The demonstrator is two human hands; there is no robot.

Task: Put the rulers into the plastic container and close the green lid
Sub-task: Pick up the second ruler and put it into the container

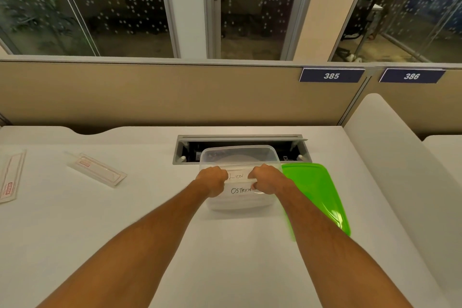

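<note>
A clear plastic container point(240, 150) stands open at the middle of the white desk point(140, 210), with handwritten labels "LION" and "OSTRICH" on its near wall. My left hand point(213, 180) and my right hand point(267, 178) are both closed on its near rim, one at each side of the labels. The green lid point(315, 190) lies flat on the desk, touching the container's right side and partly under my right forearm. One ruler in a clear sleeve point(99, 170) lies to the left, and a second sleeved ruler point(10, 177) lies at the far left edge.
An open cable tray slot point(186, 149) is set into the desk just behind the container. A beige partition point(175, 95) closes off the back. A white side divider point(390, 147) rises along the right.
</note>
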